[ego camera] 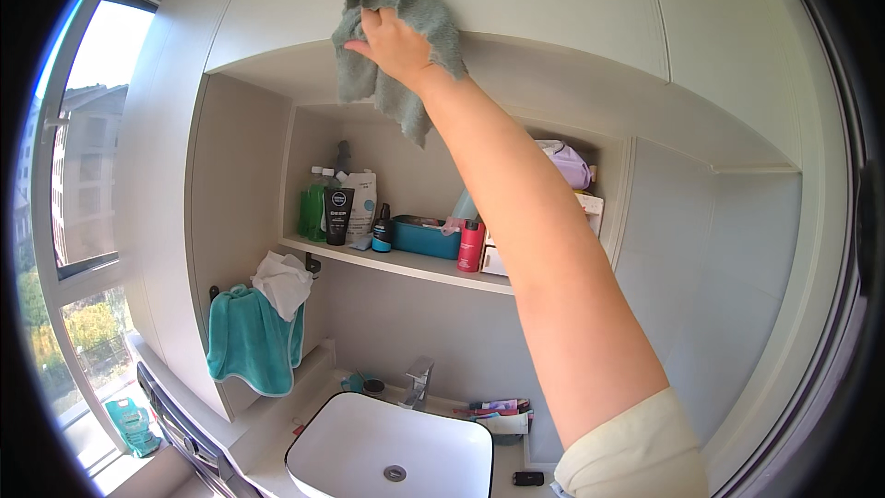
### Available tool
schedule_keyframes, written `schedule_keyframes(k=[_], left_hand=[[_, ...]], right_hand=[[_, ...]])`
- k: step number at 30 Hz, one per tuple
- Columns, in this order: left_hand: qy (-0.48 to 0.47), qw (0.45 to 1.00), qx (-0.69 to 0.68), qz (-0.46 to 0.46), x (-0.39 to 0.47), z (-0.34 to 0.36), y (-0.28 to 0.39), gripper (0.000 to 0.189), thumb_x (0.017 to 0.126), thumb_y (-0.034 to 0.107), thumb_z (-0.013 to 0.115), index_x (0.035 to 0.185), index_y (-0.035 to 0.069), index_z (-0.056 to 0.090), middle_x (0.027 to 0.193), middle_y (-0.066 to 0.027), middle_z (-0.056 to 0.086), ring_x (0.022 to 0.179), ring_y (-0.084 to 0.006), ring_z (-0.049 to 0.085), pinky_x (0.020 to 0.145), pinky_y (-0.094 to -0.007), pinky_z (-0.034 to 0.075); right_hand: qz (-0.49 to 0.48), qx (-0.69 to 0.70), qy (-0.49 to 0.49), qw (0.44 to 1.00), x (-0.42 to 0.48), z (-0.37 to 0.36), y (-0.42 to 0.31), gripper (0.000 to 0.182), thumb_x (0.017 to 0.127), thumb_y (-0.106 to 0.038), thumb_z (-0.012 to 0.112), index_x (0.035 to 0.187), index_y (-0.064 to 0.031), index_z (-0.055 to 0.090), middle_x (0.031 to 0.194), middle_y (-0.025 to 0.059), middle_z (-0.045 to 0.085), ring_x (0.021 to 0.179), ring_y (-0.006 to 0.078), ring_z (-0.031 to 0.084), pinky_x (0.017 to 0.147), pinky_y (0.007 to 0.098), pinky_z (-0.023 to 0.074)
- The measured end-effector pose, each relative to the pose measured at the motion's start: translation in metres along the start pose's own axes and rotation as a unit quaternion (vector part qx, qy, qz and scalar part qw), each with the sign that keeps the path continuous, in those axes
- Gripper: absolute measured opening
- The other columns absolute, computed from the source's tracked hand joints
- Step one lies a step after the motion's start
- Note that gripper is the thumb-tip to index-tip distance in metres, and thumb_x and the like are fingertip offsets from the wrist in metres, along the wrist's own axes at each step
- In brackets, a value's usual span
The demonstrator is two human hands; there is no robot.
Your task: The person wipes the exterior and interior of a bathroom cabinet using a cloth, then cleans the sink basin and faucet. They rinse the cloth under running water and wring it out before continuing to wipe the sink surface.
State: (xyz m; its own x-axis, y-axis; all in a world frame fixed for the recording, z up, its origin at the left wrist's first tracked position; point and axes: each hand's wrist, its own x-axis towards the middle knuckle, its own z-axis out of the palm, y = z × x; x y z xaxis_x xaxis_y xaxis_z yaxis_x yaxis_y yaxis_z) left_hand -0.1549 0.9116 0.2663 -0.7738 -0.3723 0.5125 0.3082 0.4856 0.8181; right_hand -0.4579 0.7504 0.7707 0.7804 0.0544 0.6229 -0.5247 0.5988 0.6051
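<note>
My right hand (394,45) is raised high and holds a grey-green fluffy cloth (422,0) against the lower edge of a pale upper cabinet door (539,0). Part of the cloth hangs down in front of the open niche. Below the hand is a shelf (408,264) with toiletries on it. My left hand is out of view. My right forearm crosses in front of the shelf's right part and hides some of what stands there.
The shelf bears a black tube (339,218), green bottles (314,204), a teal bin (423,238) and a red bottle (470,247). A turquoise towel (252,342) hangs at left. Below are a faucet (417,382) and white basin (387,436). A window (93,131) stands at left.
</note>
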Motion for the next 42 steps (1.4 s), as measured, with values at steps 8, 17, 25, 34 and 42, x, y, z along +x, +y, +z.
schedule_keyframes(k=[8, 17, 25, 34, 42], left_hand=[[0.006, 0.995, 0.055, -0.087, -0.009, 0.002, 0.047, 0.032, 0.089, 0.009, 0.054, 0.119, -0.001, 0.052, 0.111, -0.0145, 0.060, 0.102, -0.0274, 0.059, 0.092, -0.0387, 0.044], [-0.037, 0.998, 0.049, 0.027, -0.014, 0.012, 0.047, 0.022, 0.086, 0.015, 0.060, 0.105, 0.006, 0.062, 0.101, -0.0078, 0.065, 0.104, -0.0278, 0.056, 0.094, -0.0402, 0.040], [-0.316, 0.937, -0.075, 0.127, 0.058, 0.021, 0.024, 0.026, 0.082, 0.007, 0.057, 0.107, 0.001, 0.061, 0.101, -0.0142, 0.066, 0.095, -0.0314, 0.060, 0.090, -0.0409, 0.043], [-0.622, 0.630, -0.431, 0.174, 0.144, 0.104, 0.013, 0.033, 0.088, 0.031, 0.060, 0.100, 0.000, 0.065, 0.101, -0.0147, 0.065, 0.093, -0.0309, 0.061, 0.085, -0.0451, 0.046], [-0.675, 0.409, -0.408, 0.459, 0.210, 0.129, 0.074, 0.036, 0.090, 0.034, 0.056, 0.106, 0.002, 0.061, 0.101, -0.0156, 0.063, 0.093, -0.0279, 0.061, 0.084, -0.0462, 0.047]], right_hand=[[-0.205, -0.140, -0.115, 0.962, -0.012, -0.005, 0.028, 0.038, 0.078, -0.014, 0.054, 0.114, -0.0246, 0.055, 0.102, -0.0009, 0.056, 0.086, 0.0150, 0.057, 0.065, 0.0374, 0.0524], [-0.289, -0.308, -0.092, 0.902, -0.087, -0.229, 0.261, 0.054, 0.079, -0.013, 0.055, 0.130, -0.0285, 0.046, 0.098, -0.0031, 0.055, 0.087, 0.0146, 0.057, 0.066, 0.0281, 0.0503], [0.597, 0.049, 0.005, 0.801, -0.106, -0.504, 0.315, 0.031, 0.097, -0.022, 0.038, 0.123, -0.0073, 0.047, 0.115, 0.0131, 0.055, 0.099, 0.0313, 0.058, 0.084, 0.0406, 0.0497], [0.932, 0.068, 0.210, 0.288, -0.266, -0.854, 0.028, 0.042, 0.095, -0.034, 0.038, 0.120, -0.0021, 0.050, 0.114, 0.0145, 0.057, 0.101, 0.0302, 0.057, 0.088, 0.0435, 0.0488], [0.909, -0.287, 0.299, 0.048, -0.261, -1.067, -0.210, 0.011, 0.062, -0.001, 0.045, 0.069, -0.0023, 0.054, 0.066, 0.0132, 0.052, 0.052, 0.0286, 0.042, 0.052, 0.0465, 0.0409]])
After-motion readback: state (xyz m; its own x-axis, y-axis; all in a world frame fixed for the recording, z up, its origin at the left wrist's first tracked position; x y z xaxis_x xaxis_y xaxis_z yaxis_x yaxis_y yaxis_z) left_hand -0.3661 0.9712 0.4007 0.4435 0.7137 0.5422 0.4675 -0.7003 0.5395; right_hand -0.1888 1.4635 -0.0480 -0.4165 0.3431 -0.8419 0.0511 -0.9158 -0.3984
